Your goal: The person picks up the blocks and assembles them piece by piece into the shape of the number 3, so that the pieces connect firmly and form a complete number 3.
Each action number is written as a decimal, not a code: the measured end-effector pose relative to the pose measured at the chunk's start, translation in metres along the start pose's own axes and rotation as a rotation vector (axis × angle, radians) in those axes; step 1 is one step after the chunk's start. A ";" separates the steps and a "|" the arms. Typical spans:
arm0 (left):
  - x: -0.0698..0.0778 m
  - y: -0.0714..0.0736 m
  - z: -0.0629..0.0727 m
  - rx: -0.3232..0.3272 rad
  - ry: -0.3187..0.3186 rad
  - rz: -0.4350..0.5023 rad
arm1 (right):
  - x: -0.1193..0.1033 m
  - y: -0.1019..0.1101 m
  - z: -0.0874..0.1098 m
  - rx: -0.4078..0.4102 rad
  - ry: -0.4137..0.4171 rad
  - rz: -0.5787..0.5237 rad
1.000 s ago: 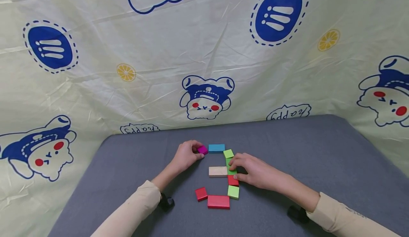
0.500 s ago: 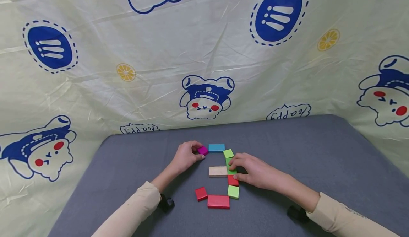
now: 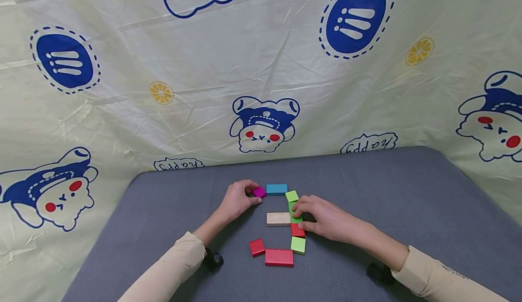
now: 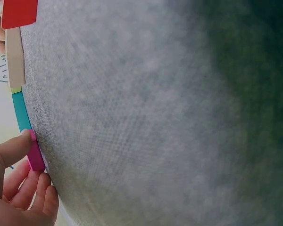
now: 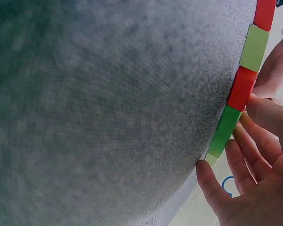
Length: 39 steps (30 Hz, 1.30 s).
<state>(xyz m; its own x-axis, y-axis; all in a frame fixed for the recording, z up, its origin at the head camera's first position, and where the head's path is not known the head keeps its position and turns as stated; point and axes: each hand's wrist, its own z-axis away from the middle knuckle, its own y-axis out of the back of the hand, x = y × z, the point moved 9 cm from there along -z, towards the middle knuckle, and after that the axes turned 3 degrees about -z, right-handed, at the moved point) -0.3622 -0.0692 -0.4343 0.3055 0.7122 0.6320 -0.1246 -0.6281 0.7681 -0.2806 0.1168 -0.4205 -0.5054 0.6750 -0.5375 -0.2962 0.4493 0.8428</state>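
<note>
A magenta block (image 3: 259, 192) lies at the far left end of a block outline on the table. My left hand (image 3: 237, 198) pinches it, thumb on the near side and fingers behind, beside a blue block (image 3: 277, 189). My right hand (image 3: 328, 218) rests against the right-hand column, its fingertips at the long green block (image 5: 225, 132) and its thumb touching a red block (image 3: 298, 230). Those fingers are spread and slightly bent, partly covering the green block. Light green blocks stand at both ends of this column, the far one (image 3: 291, 196) near the blue block.
A pale wooden block (image 3: 278, 219) juts left from the column. Nearer me lie a long red block (image 3: 279, 257) and a tilted small red block (image 3: 257, 247). The grey table (image 3: 163, 216) ends at a printed cloth curtain (image 3: 195, 125) behind.
The magenta block has shifted very slightly right with my left hand. My right hand and the other blocks look unchanged.
</note>
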 end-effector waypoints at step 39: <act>-0.005 0.003 0.006 0.016 0.034 0.059 | -0.013 0.001 -0.008 -0.004 0.007 0.102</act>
<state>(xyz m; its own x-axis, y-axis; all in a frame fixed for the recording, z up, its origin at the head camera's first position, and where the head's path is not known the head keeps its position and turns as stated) -0.3583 -0.0766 -0.4360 0.2654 0.6840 0.6795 -0.1264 -0.6740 0.7278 -0.2809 0.1037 -0.4123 -0.5390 0.7130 -0.4484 -0.2463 0.3756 0.8934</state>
